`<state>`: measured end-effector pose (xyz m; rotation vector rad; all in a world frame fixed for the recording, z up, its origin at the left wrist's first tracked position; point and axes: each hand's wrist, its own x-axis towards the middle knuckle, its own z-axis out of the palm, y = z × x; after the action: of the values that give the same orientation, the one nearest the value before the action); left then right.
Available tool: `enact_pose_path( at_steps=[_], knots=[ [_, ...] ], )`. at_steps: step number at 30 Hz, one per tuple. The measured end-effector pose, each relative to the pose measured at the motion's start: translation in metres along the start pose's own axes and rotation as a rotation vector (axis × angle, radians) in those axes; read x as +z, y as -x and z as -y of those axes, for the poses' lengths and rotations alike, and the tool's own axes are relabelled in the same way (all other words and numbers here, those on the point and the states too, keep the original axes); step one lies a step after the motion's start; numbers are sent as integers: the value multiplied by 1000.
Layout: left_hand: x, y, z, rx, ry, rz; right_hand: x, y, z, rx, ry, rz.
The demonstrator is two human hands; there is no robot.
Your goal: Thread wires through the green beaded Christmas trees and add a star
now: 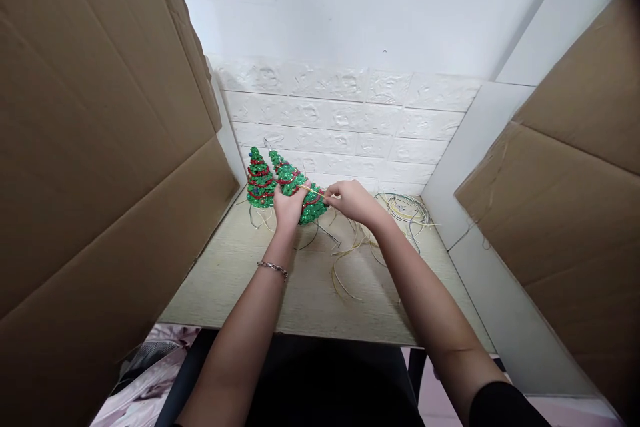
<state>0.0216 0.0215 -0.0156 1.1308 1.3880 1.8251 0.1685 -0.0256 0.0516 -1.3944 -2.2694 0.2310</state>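
Observation:
My left hand point(290, 207) grips a small green beaded Christmas tree point(314, 208) wound with red bead garlands, holding it tilted with its tip toward the upper left. A thin yellow wire point(314, 191) runs across the tree from my left thumb to my right hand point(349, 200), whose thumb and fingertips pinch its end. Just left of my left hand, a second beaded tree point(257, 180) of the same kind stands upright on the table. Loose wire ends stick out beneath the held tree, and my left palm hides part of it.
A loose coil of yellow and dark wires point(407, 210) lies at the table's back right, with stray yellow strands point(345, 280) nearer the middle of the table point(225, 287). Cardboard sheets point(115, 147) flank the space on both sides. A white brick-patterned wall point(325, 107) closes the back.

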Motion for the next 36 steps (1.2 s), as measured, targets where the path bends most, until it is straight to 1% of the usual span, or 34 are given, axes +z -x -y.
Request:
enact_pose_path(
  at_steps=[2, 6, 9, 11, 14, 17, 20, 23, 27, 30, 33, 36],
  knots=[
    [0, 1, 0, 10, -28, 0, -2, -1, 1, 9, -37, -19],
    [0, 2, -3, 51, -104, 13, -9, 2, 2, -31, -51, -81],
    [0, 6, -7, 95, -148, 39, -18, 8, 5, 4, 98, -151],
    [1, 10, -10, 117, -202, 71, -23, 12, 10, 47, 224, -165],
    [3, 17, -14, 141, -312, 112, -22, 14, 19, 64, 314, -126],
    [6, 23, -17, 156, -373, 155, -12, 11, 26, 39, 332, -87],
    [7, 26, -19, 157, -373, 186, -4, 8, 27, 23, 344, -74],
    [6, 25, -21, 143, -344, 175, -5, 12, 24, 78, 309, -48],
    [4, 21, -21, 118, -298, 144, -14, 19, 20, 131, 254, 121],
    [3, 20, -20, 94, -288, 141, -15, 20, 21, 118, 275, 184],
    [2, 19, -20, 94, -299, 147, -14, 17, 23, 100, 313, 155],
    [1, 20, -21, 101, -312, 154, -14, 16, 23, 107, 343, 24]
  ],
)
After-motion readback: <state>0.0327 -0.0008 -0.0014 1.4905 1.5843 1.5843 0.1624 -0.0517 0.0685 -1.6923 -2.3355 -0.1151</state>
